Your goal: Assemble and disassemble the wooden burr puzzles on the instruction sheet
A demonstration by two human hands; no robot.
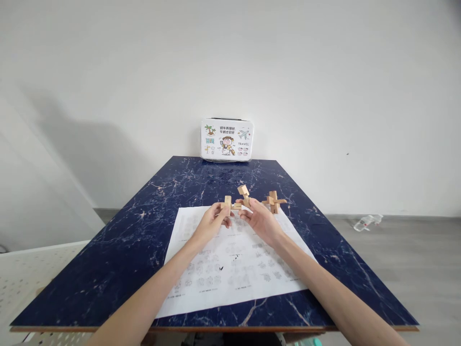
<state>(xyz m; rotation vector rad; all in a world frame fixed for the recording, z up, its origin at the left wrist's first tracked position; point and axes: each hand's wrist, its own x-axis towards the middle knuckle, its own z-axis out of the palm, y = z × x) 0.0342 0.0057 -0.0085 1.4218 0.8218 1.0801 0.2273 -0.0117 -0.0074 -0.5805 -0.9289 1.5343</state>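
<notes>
Both hands hold pale wooden notched puzzle bars (236,205) just above the middle of the dark blue marble-pattern counter (118,250).

Left hand (211,223): grip closed, fingertips on the upright bar at the cluster's 9 o'clock end. Right hand (260,222): grip closed on the tilted bar at its 3 o'clock end. Beneath lies a white printed paper sheet (230,283); its diagrams and captions are too small to read. An assembled wooden cross-shaped puzzle (274,202) stands just beside the right hand, at 2 o'clock. At 12 o'clock, against the wall, stands a white cartoon-printed case (226,140), closed, contents not visible, marked "TRAVEL"; its other characters cannot be read reliably.
</notes>
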